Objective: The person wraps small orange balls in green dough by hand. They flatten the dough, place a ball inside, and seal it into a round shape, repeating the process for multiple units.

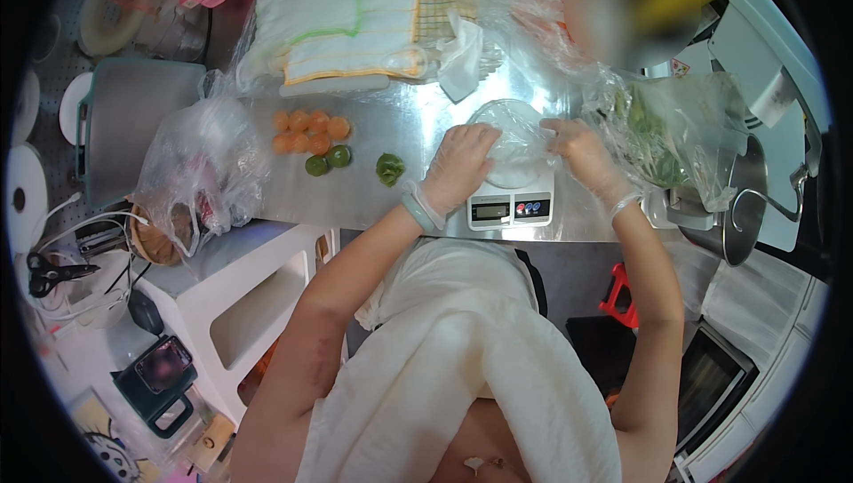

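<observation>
Both hands wear thin clear gloves. My left hand (464,164) is at the left side of a digital kitchen scale (477,218), its curled fingers touching clear plastic film (516,136) over the scale's round plate. My right hand (581,150) pinches the film's right edge between thumb and fingers. To the left on the steel worktop lie several orange dough-like balls (319,122), two dark green balls (339,156) and a crumpled green lump (390,169). What lies under the film is hard to make out.
White cloths (333,10) with orange and green edging cover the back. A knotted plastic bag (213,150) sits left, beside a grey tray (143,130). On the right are a bag of greens (653,130) and a steel pot (746,216). A blurred round object (626,10) hangs near the camera.
</observation>
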Demonstrator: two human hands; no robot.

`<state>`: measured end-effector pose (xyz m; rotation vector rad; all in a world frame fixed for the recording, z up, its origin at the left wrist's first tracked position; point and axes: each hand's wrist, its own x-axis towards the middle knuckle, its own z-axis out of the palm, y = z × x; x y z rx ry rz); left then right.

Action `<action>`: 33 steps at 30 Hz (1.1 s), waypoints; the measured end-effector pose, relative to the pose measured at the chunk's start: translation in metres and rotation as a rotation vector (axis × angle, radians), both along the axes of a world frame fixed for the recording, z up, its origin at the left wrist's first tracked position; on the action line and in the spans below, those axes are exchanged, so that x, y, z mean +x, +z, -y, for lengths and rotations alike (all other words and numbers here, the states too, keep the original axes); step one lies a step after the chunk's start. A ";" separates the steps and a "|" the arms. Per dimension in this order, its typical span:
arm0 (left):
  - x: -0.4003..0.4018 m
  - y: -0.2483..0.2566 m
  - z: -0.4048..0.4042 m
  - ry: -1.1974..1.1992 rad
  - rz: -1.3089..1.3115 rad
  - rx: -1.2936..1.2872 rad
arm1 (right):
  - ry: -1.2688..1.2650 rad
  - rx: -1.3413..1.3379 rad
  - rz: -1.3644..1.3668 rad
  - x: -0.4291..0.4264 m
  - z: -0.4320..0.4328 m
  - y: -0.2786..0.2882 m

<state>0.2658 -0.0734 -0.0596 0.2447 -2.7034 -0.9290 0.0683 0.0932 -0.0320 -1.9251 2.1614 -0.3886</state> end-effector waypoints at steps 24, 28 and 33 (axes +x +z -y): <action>0.007 -0.021 -0.046 -0.363 -0.034 -0.146 | -0.953 -0.002 1.112 0.021 -0.032 -0.041; -0.002 -0.023 -0.054 -0.434 0.033 -0.192 | -0.886 -0.112 1.024 0.022 -0.039 -0.062; -0.002 -0.020 -0.063 -0.449 0.099 -0.277 | -0.859 -0.044 0.697 0.011 -0.030 -0.062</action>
